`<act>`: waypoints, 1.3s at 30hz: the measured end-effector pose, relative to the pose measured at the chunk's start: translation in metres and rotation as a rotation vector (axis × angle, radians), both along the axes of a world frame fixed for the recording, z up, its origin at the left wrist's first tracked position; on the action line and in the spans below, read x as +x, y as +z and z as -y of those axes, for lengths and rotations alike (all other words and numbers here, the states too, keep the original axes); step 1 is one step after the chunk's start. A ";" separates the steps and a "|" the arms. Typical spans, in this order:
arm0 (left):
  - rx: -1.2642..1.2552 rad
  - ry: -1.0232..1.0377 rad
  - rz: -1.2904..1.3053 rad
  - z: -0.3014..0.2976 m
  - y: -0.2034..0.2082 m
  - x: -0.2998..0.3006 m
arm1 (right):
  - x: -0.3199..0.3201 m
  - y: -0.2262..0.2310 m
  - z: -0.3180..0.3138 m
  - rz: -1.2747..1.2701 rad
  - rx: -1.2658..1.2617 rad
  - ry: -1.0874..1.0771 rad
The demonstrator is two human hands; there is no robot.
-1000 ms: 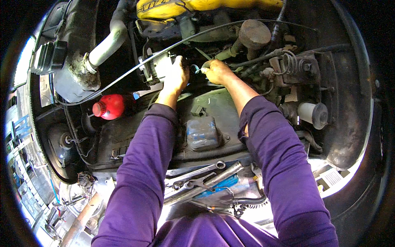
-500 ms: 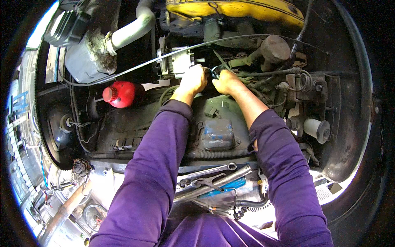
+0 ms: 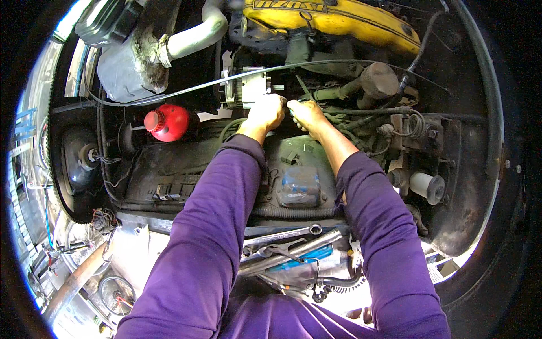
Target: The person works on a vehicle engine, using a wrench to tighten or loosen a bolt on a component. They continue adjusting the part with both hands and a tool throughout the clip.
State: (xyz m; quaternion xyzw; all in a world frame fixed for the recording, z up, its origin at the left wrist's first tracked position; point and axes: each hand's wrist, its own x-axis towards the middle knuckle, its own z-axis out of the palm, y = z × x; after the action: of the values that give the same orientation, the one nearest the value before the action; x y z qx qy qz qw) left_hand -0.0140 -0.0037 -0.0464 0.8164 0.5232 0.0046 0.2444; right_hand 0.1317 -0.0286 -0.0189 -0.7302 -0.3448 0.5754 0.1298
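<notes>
Inside the engine bay my two hands work close together, just in front of a silver alternator point(image 3: 253, 86). My left hand point(image 3: 269, 113) is closed beside its lower right side; whatever it grips is hidden by the fingers. A small gap to the right, my right hand point(image 3: 307, 116) is also closed, with a dark bit of something showing at its thumb and fingertips, too small to name. Past the hands lie dark hoses point(image 3: 367, 112) and a pipe with a rounded rusty end point(image 3: 379, 80). Below them is a greenish housing point(image 3: 310, 148).
A yellow engine cover point(image 3: 333, 18) is at the back. A long thin cable point(image 3: 197, 86) crosses above my hands. To the left sit a red bottle point(image 3: 169, 122) and a grey canister with a pipe point(image 3: 127, 73). Wrenches point(image 3: 288, 234) lie on the front ledge by my body.
The view has shifted slightly, so the engine sits lower in it. My right hand has turned and its fingers have closed further; the dark strip between my hands no longer shows.
</notes>
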 end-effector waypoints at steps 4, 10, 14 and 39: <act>0.002 0.030 0.005 0.001 0.011 0.003 | 0.002 0.022 -0.005 -0.243 -0.119 -0.055; -0.156 -0.034 -0.037 -0.001 0.033 0.010 | 0.051 0.160 -0.005 -0.033 0.525 0.196; 0.221 -0.017 -0.105 0.006 0.033 0.016 | 0.074 0.286 0.115 0.165 0.857 0.733; -0.252 0.547 -0.171 0.009 0.160 -0.028 | 0.028 0.013 -0.003 0.540 0.389 0.784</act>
State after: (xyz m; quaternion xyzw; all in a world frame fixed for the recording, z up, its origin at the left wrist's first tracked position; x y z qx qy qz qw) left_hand -0.0416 -0.0127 0.1131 0.6059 0.7386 -0.0636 0.2885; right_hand 0.1597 -0.0258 -0.0059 -0.6308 -0.7147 0.2968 -0.0561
